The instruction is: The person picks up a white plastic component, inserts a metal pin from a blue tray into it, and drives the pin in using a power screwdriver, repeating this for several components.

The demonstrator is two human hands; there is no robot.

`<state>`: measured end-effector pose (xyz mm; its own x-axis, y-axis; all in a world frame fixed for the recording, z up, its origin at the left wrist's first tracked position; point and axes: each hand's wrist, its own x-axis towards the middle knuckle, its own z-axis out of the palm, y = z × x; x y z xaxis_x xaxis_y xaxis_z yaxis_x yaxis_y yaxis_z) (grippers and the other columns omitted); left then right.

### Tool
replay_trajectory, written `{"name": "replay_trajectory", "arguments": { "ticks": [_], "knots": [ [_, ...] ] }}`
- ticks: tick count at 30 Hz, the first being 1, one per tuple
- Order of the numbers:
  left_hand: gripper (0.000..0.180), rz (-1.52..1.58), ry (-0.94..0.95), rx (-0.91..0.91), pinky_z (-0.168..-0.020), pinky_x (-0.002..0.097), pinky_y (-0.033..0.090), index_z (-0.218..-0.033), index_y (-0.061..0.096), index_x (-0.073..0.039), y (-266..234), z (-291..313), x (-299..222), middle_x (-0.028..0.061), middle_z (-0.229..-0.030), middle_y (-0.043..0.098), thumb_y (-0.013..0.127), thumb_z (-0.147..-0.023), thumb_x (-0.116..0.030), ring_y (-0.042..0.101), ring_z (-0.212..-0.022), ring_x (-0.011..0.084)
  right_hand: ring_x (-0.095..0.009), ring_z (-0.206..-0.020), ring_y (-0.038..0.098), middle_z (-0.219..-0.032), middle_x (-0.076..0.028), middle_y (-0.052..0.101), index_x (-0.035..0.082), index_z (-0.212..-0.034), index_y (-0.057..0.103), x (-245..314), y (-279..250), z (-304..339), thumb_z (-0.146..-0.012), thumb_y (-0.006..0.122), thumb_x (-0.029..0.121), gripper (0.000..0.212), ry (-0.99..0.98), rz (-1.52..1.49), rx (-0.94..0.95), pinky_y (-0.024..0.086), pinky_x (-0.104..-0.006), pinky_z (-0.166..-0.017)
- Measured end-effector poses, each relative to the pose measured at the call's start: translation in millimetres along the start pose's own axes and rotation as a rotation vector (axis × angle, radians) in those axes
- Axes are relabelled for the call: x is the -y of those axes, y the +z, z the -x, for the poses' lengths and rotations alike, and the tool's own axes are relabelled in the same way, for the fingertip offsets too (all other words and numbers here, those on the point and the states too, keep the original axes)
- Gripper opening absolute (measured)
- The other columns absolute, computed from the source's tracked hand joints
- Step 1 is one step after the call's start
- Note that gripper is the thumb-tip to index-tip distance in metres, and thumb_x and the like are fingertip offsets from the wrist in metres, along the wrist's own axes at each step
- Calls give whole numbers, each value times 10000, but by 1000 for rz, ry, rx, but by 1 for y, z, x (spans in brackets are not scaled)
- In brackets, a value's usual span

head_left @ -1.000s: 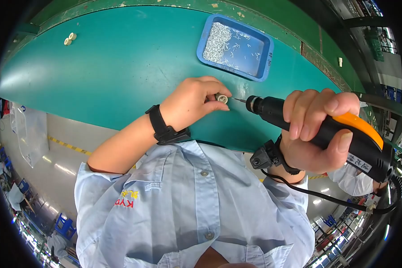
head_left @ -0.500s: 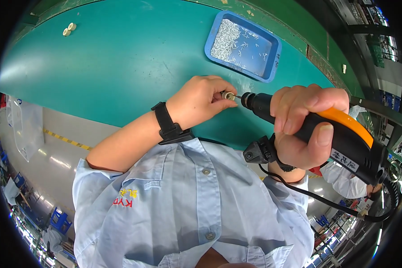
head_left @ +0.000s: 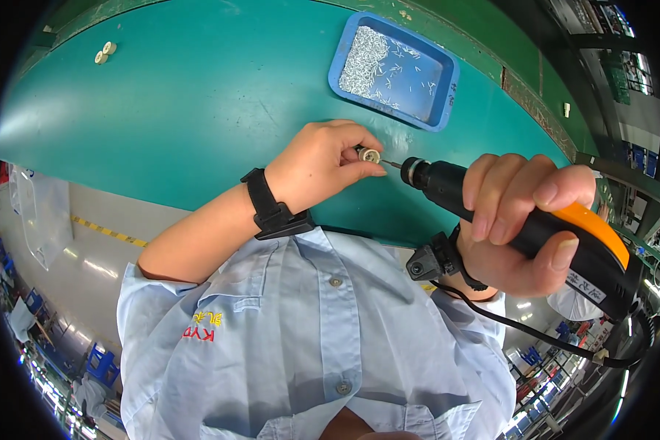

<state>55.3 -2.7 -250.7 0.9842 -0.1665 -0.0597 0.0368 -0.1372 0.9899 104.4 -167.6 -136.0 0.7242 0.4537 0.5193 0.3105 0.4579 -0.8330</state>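
Pinched between the thumb and fingers of my left hand (head_left: 330, 155) is a small cream round fitting (head_left: 369, 155), its open face turned to the right. Part of it is hidden by the fingers. My right hand (head_left: 524, 220) grips a black and orange electric screwdriver (head_left: 447, 187) around its body. The thin bit (head_left: 391, 163) points left at the fitting, with its tip just short of the fitting's face. Beyond my hands lies a blue tray (head_left: 449, 95) with a heap of small silvery screws (head_left: 363, 62) at its left side.
Two cream round fittings (head_left: 105, 52) lie at the far left of the green table (head_left: 176, 95). A black cable (head_left: 535, 337) loops from the screwdriver's rear end. A raised green ledge (head_left: 484, 51) runs behind the tray, with a small pale piece (head_left: 566, 110) on it.
The screwdriver has drawn back to the right, so its bit has come away from the fitting. My left hand still holds the fitting and has shifted slightly left.
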Motion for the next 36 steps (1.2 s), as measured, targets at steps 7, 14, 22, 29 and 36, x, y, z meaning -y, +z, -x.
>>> {"name": "replay_trajectory", "arguments": {
  "ticks": [7, 14, 22, 29, 36],
  "knots": [
    [215, 6, -45, -32, -541, 265, 462, -905, 646, -14, 3, 0, 1, 103, -741, 599, 716, -744, -138, 567, -585, 146, -111, -451, 418, -579, -13, 443, 56, -943, 418, -4, 9, 1, -866, 498, 341, 306, 95, 166, -80, 352, -278, -475],
    [217, 9, -73, -34, -530, 265, 458, -892, 649, -12, 4, 0, 1, 104, -721, 595, 728, -725, -127, 567, -577, 151, -113, -422, 403, -548, -9, 430, 53, -923, 417, -13, 19, 0, -844, 540, 338, 320, 162, 229, -157, 350, -280, -454],
    [224, 5, -39, -57, -539, 283, 464, -883, 651, -19, 3, 0, -2, 111, -734, 603, 734, -705, -125, 585, -589, 178, -110, -419, 418, -535, 2, 430, 58, -887, 427, -15, 24, -2, -850, 561, 335, 310, 165, 242, -116, 355, -271, -450],
    [208, -5, -21, -43, -561, 301, 472, -873, 649, -22, 1, -1, -8, 118, -743, 600, 723, -708, -123, 590, -611, 210, -109, -409, 421, -532, 9, 432, 69, -848, 430, -16, 29, -10, -847, 580, 353, 321, 220, 272, -123, 355, -272, -444],
    [189, -21, -7, -33, -575, 298, 480, -866, 642, -21, 1, 0, -6, 122, -755, 602, 711, -719, -118, 598, -621, 213, -97, -408, 422, -511, 20, 426, 34, -1001, 437, -16, 26, -13, -824, 592, 407, 441, 258, 245, -69, 357, -267, -437]
  ]
}}
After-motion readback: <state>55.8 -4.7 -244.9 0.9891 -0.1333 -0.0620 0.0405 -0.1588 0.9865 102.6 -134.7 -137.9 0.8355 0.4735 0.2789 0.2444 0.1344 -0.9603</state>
